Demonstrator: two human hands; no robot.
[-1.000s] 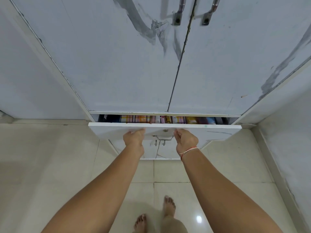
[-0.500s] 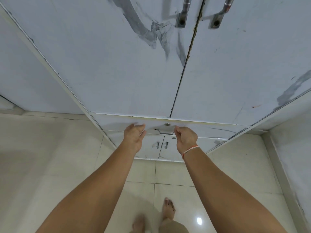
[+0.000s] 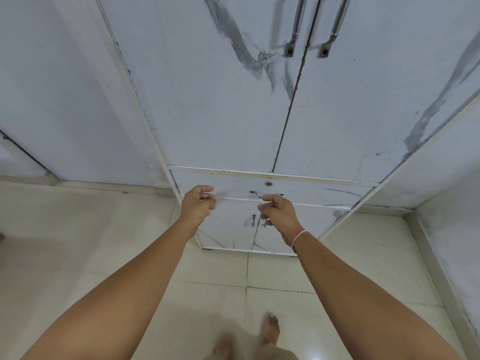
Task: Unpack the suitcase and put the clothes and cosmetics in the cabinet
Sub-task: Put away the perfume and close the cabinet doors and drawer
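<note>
The tall door handles (image 3: 296, 26) are cut off by the top edge. The left foot (image 3: 224, 346) is motion-blurred. The right hand (image 3: 279, 213) partly hides what appears to be a lower door handle (image 3: 264, 224).

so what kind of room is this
Probably a bedroom or dressing corner at home: a tall white wardrobe with paired door handles, a lockable drawer, and a tiled floor.
</note>
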